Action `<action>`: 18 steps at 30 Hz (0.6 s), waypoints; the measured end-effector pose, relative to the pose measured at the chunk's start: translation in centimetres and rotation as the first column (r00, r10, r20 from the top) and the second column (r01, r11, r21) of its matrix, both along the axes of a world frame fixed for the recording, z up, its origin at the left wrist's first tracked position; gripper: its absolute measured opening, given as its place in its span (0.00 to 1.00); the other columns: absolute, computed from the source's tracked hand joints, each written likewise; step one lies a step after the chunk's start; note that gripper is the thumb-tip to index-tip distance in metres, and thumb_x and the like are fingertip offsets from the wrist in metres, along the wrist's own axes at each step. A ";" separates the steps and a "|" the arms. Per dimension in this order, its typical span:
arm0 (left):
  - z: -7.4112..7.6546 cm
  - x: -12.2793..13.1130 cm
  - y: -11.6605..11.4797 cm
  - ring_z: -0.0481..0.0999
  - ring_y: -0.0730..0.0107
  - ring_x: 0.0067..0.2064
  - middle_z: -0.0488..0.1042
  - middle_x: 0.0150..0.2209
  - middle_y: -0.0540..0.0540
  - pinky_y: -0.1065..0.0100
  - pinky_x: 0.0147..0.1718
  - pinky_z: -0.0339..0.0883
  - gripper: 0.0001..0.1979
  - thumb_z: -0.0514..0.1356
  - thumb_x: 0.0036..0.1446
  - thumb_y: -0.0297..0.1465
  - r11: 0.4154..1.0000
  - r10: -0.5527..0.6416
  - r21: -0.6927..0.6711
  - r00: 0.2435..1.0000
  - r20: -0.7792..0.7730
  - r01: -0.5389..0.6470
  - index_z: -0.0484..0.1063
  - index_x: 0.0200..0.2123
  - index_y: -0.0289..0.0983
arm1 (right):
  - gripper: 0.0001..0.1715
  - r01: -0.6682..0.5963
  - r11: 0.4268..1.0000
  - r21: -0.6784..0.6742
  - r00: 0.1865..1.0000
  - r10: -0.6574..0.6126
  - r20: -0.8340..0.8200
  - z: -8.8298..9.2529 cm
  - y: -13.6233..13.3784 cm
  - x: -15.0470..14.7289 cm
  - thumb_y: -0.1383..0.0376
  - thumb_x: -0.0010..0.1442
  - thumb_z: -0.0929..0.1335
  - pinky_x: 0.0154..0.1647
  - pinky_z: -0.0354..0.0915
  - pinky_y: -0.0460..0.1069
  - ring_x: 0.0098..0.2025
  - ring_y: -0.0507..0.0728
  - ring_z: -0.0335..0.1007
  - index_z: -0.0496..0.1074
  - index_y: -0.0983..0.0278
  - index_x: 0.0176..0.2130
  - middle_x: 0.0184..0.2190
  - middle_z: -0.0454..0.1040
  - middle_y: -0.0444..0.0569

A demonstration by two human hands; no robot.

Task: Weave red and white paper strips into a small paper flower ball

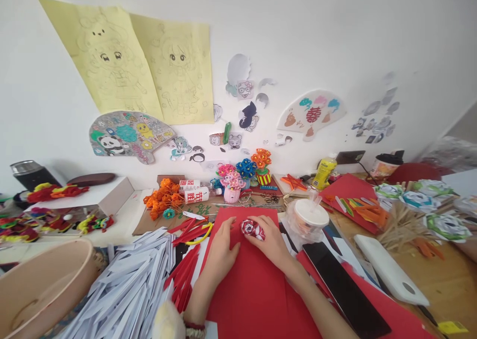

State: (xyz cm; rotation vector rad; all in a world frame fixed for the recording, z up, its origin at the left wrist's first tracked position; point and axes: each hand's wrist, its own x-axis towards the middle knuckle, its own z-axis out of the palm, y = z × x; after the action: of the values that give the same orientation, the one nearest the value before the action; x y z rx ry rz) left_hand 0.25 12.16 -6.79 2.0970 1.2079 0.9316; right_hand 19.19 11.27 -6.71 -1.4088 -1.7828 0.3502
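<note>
A small red and white folded paper ball (247,227) is held in my right hand (269,239), whose fingers curl round its right side above the red paper (253,299). My left hand (222,249) rests at the left part of the red paper with fingers apart, not touching the ball. Left of it lie red paper strips (186,274) and a big pile of white folded strips (130,284). A yellow ring-like piece (201,234) is just beyond the left hand.
A pink basin (80,269) stands at the left. To the right are a lidded cup (311,213), a black phone-like slab (345,289), a white device (391,269) and paper flowers (445,227). Small flower pots (231,195) and orange flowers (166,197) stand near the wall.
</note>
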 end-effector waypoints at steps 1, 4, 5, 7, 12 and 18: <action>-0.1 0.0 0.0 0.65 0.57 0.62 0.65 0.60 0.40 0.51 0.59 0.61 0.34 0.54 0.51 0.18 1.000 0.010 0.001 1.000 -0.009 -0.010 0.55 0.61 0.41 | 0.21 0.029 1.000 0.012 1.000 -0.029 -0.002 -0.2 0.2 0.3 0.61 0.58 0.70 0.51 0.68 0.58 0.50 0.65 0.72 0.71 0.58 0.52 0.48 0.76 0.52; -0.2 0.1 0.1 0.66 0.56 0.61 0.67 0.58 0.39 0.51 0.58 0.62 0.30 0.54 0.52 0.18 0.999 0.041 0.003 0.998 -0.037 -0.041 0.58 0.59 0.39 | 0.22 0.130 0.991 0.044 0.992 -0.130 -0.008 -0.7 0.9 1.1 0.58 0.59 0.69 0.49 0.69 0.59 0.49 0.65 0.73 0.71 0.60 0.52 0.47 0.76 0.54; -0.2 0.1 0.1 0.67 0.56 0.60 0.67 0.57 0.39 0.51 0.57 0.63 0.29 0.53 0.53 0.18 0.999 0.051 0.005 0.998 -0.047 -0.051 0.58 0.59 0.38 | 0.21 0.161 0.986 0.052 0.987 -0.161 -0.006 -0.8 1.3 1.3 0.58 0.60 0.69 0.49 0.70 0.59 0.48 0.65 0.73 0.71 0.61 0.52 0.46 0.76 0.54; 0.0 0.1 0.1 0.68 0.56 0.59 0.68 0.56 0.38 0.51 0.56 0.64 0.27 0.53 0.53 0.17 0.998 0.068 0.012 0.996 -0.064 -0.067 0.60 0.57 0.37 | 0.21 0.215 0.975 0.064 0.976 -0.216 0.008 -1.0 2.4 1.7 0.58 0.61 0.69 0.49 0.70 0.59 0.48 0.63 0.73 0.71 0.64 0.52 0.46 0.75 0.55; 0.5 0.1 -0.2 0.72 0.59 0.52 0.72 0.50 0.41 0.54 0.52 0.67 0.17 0.55 0.57 0.18 0.997 0.071 0.041 0.991 -0.112 -0.066 0.69 0.49 0.35 | 0.18 0.311 0.947 0.076 0.944 -0.317 0.093 -0.9 6.5 2.2 0.62 0.66 0.67 0.47 0.71 0.59 0.48 0.60 0.73 0.68 0.64 0.54 0.52 0.71 0.53; 0.8 -0.2 -0.2 0.74 0.61 0.49 0.73 0.47 0.44 0.54 0.48 0.69 0.08 0.59 0.63 0.29 0.991 0.113 0.098 0.972 -0.209 -0.094 0.71 0.45 0.34 | 0.17 0.400 0.916 0.036 0.896 -0.399 0.196 -0.9 10.3 2.4 0.62 0.66 0.67 0.47 0.71 0.59 0.48 0.60 0.73 0.68 0.64 0.54 0.53 0.71 0.53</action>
State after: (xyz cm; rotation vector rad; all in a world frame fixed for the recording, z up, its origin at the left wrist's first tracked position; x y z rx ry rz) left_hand 0.10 11.93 -5.97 2.2689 1.4198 0.8337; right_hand 21.58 21.56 -7.66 -1.8210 -1.5894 -0.0070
